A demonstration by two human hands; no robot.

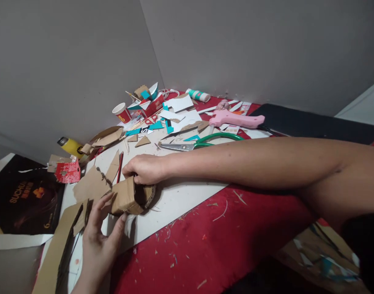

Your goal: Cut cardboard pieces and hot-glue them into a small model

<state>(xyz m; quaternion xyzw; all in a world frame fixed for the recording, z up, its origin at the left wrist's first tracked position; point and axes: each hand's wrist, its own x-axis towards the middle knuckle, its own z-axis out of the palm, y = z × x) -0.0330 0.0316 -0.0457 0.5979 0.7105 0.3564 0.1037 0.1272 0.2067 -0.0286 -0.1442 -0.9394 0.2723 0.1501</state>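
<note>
Right, head view only. A small curved cardboard piece (130, 199), folded into a rough box or tube w/ one open end, sits on the white sheet (180, 198) near the table's left front edge. Right hand (145, 168) reaches across from the right, fingers curled over the piece's top rear edge and pinching it. Left hand (101, 237) comes up from the front edge, fingers spread fairly wide, thumb and fingertips touching the piece's near side; more steadying than gripping, as far as I can tell.

Doing this well, in my judgement: keep the right pinch firm at the seam so the fold doesn't spring, let the left palm support from below and in front, and press w/o crushing, since corrugated board dents easily. Work over the white sheet, not the red cloth (223, 241), which is littered w/ scraps.

Loose cardboard offcuts (91, 185) lie just left of the piece, touching or nearly so; they could snag. Green-handled scissors (202, 143) and the pink glue gun (235, 119) lie toward the back, well apart from both hands. Also a red paper cup (122, 112) and glue stick (198, 95) near the back corner.
</note>
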